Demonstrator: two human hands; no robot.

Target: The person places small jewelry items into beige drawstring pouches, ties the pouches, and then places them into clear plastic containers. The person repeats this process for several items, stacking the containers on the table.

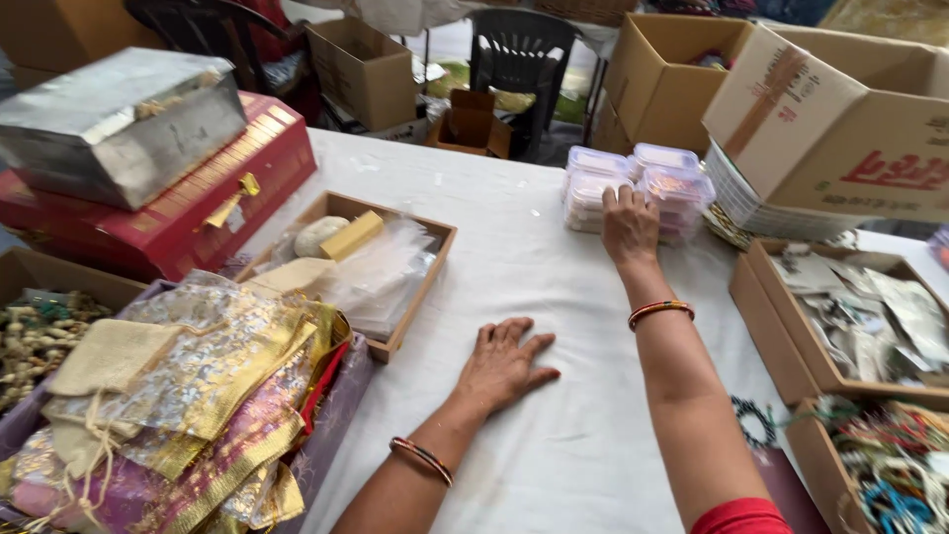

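Plastic boxes (633,188) under right hand (630,225) — left hand (504,364) fingers (521,338) spread flat on tablecloth (554,297)

The left hand (504,361) lies flat, fingers spread, on the white-covered desk (534,267). The right hand (630,225) rests on stacked clear plastic boxes (638,188). A wooden tray (351,262) sits just left.
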